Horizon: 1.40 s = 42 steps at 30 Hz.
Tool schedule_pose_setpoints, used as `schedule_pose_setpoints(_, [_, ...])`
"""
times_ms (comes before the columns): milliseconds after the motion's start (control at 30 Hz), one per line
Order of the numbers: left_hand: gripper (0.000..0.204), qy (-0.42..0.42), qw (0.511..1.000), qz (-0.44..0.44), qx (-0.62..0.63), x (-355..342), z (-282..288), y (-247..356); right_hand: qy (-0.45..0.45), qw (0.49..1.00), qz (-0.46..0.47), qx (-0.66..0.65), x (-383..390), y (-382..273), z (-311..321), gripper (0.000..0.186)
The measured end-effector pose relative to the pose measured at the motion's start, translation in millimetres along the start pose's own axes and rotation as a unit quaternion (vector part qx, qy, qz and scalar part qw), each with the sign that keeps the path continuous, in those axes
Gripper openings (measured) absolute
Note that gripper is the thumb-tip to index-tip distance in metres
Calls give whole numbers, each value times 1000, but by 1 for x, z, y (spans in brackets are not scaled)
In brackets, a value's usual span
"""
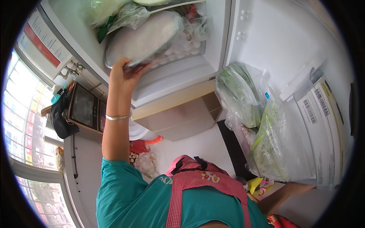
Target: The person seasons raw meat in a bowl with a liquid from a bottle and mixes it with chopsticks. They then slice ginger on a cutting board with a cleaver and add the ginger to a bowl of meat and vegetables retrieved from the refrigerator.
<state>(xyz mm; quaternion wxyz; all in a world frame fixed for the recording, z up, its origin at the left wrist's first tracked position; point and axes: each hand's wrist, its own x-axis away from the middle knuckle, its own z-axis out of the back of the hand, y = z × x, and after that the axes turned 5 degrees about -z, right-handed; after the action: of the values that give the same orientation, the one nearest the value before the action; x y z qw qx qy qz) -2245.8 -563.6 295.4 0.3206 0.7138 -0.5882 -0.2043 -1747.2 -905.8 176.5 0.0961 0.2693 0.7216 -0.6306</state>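
Note:
My left hand [125, 74] reaches up into the open fridge and grips the near rim of a large, round, pale dish covered in clear plastic [146, 38]. The thumb lies by its edge, and the other fingers curl partly out of sight. The dish sits tilted among bagged food on the fridge shelf. Behind it rests a clear plastic bag with greens [131, 15]; to its right is another crumpled clear bag [194, 30]. My right forearm [287, 195] stretches toward the lower edge of the open fridge door [281, 49], which hides the hand.
Bagged green vegetables [239, 91] and a tall bag of leafy stalks [273, 144] fill the door bin. Below the shelf, a drawer [178, 117] juts out. At left stand a dark-fronted oven [83, 104] and a bright window [30, 114]. Bags [146, 161] lie on the floor.

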Motion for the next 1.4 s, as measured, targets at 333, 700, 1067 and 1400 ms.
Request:
schedule_pose_setpoints(333, [41, -59, 997, 33, -45, 72, 51, 7, -56, 975, 127, 174, 6, 9, 26, 47])
schedule_pose_setpoints(700, [38, 26, 977, 195, -83, 218, 179, 41, -4, 981, -170, -96, 95, -127, 92, 58])
schedule_pose_setpoints(1067, [55, 34, 979, 153, -132, 333, 355, 145, -202, 965, 73, -149, 249, -157, 203, 56])
schedule_pose_setpoints(1400, [54, 124, 973, 116, -155, 367, 431, 179, -570, 721, 283, -274, 373, -233, 68, 49])
